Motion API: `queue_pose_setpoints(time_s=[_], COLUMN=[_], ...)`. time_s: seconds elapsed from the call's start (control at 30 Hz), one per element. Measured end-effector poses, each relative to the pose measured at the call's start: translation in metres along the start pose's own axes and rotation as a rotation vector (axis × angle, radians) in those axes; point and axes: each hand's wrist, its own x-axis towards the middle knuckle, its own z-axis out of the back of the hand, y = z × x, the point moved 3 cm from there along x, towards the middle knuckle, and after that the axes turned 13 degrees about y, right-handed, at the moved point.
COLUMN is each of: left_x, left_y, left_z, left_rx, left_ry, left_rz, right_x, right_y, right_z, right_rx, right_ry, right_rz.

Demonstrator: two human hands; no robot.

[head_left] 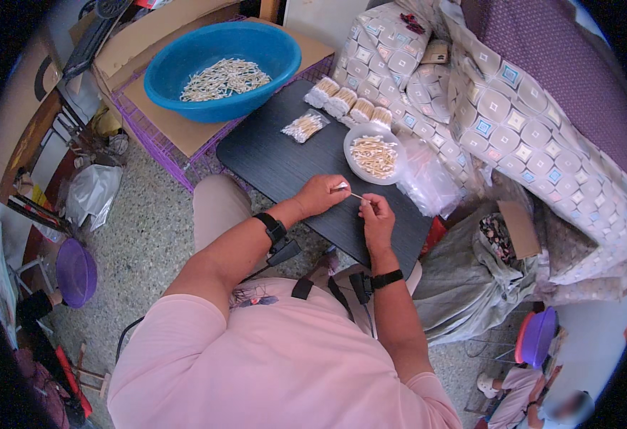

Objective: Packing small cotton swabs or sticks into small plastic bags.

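Over the dark table (285, 161), my left hand (320, 194) is closed with white cotton tips of swabs (341, 186) showing at its fingertips. My right hand (378, 220) pinches the end of a thin cotton swab (356, 195) that spans the gap between both hands. How many swabs the left fingers hold is hidden. Just beyond the hands sits a white bowl (349, 159) of loose cotton swabs (374, 156). A clear packet of cotton swabs (305, 126) lies farther left, and several bundled packs (343, 101) stand in a row along the table's far edge.
At the far left, a large blue basin (163, 107) of loose swabs stands on cardboard over a purple wire cage (156, 154). Clear plastic bags (428, 179) lie right of the bowl. A patterned cloth (499, 107) covers the right side. Another person (521, 400) is at lower right.
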Motion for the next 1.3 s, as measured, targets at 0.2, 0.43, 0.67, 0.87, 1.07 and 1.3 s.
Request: queue_pose_setpoints(time_s=[0.2,0.43,0.67,0.87,1.07,1.3], left_x=[0.0,0.0,0.0,0.003,0.003,0.002], left_y=[0.002,0.004,0.0,0.013,0.009,0.005], left_z=[0.001,0.005,0.007,0.002,0.003,0.004], left_rx=[-0.107,-0.171,-0.157,-0.139,-0.092,-0.1], left_ry=[-0.006,-0.054,-0.031,-0.065,-0.055,-0.054], left_rz=[0.029,0.031,0.1,0.051,0.043,0.035], right_x=[0.001,0.002,0.0,0.0,0.0,0.0], right_y=[-0.009,-0.007,-0.001,0.006,0.005,0.002], right_z=[-0.001,-0.003,-0.004,-0.007,-0.007,-0.006], right_rx=[-0.135,-0.265,-0.345,-0.363,-0.324,-0.321], right_ry=[0.008,0.03,0.037,0.035,0.034,0.033], right_rz=[0.011,0.051,0.065,0.072,0.056,0.067])
